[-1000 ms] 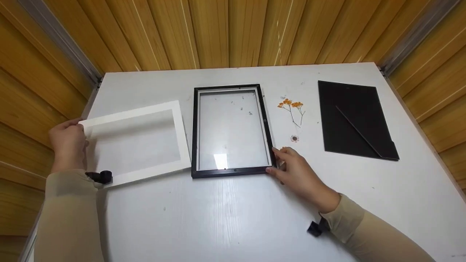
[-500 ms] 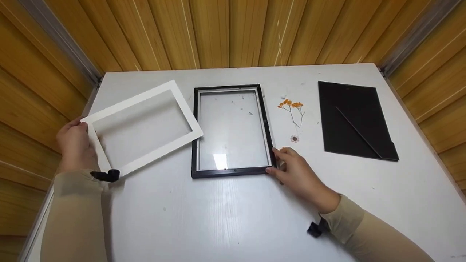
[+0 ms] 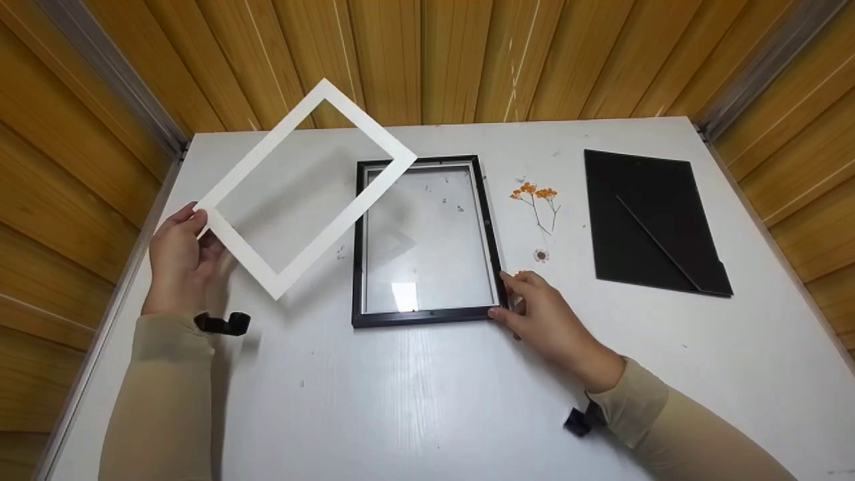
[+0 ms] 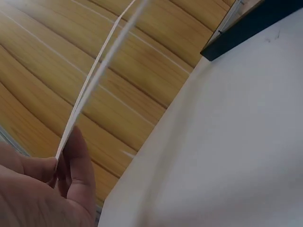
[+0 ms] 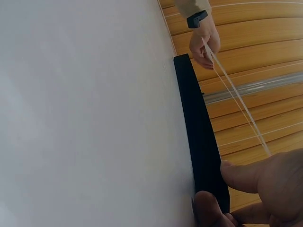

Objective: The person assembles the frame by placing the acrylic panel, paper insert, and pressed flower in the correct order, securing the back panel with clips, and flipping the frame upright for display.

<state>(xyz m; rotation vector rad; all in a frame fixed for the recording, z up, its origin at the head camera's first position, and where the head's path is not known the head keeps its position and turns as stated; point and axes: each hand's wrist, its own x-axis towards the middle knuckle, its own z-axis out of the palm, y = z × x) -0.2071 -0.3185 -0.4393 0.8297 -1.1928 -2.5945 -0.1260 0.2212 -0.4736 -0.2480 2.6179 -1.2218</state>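
My left hand (image 3: pixel 184 257) pinches a corner of a thin white mat board (image 3: pixel 250 160) with a rectangular opening. The mat is raised off the table and turned at a slant, its far corner over the top left of the black picture frame (image 3: pixel 427 321). In the left wrist view the mat (image 4: pixel 90 85) appears almost edge-on between thumb and fingers. The picture frame lies flat, with clear glazing inside a pale inner edge. At its lower right corner my right hand (image 3: pixel 548 321) grips the border, thumb and fingers on the black rim (image 5: pixel 194 118).
Right of the frame lie dried orange flowers (image 3: pixel 534 192) on thin stems and a small pale flower (image 3: pixel 541 255) with a dark centre. A black backing board (image 3: pixel 648 227) with a stand leg lies farther right. Wood-patterned walls (image 3: pixel 447 60) enclose the white table (image 3: pixel 401 401).
My left hand has lifted the white mat from beside the frame and moved right and upward, turning it counterclockwise. My right hand stays on the frame's corner.
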